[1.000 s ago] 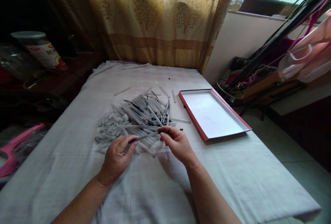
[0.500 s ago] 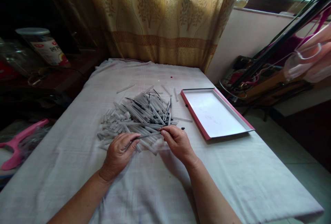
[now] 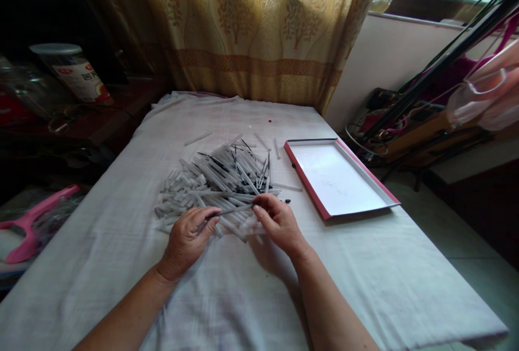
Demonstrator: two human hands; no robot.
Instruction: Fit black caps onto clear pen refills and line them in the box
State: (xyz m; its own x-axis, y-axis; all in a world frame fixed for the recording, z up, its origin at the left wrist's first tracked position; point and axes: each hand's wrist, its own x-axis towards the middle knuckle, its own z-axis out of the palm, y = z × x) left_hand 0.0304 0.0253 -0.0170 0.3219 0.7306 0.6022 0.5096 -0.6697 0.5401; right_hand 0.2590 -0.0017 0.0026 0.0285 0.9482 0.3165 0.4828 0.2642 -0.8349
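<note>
Tube (image 3: 236, 210) spans left hand (image 3: 187, 238) and right hand (image 3: 280, 225), each pinched closed around it, probably to steady both ends.

The held stick (image 3: 236, 210) was grey; the piled sticks (image 3: 217, 175) were whitish and black. The box (image 3: 340, 178) was white inside, red outside. The curtain (image 3: 267, 26) was gold, with brown trees above a reddish-brown band.

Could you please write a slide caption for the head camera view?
Left hand and right hand hold one thin rod near a tube heap, with a shallow box alongside.
</note>
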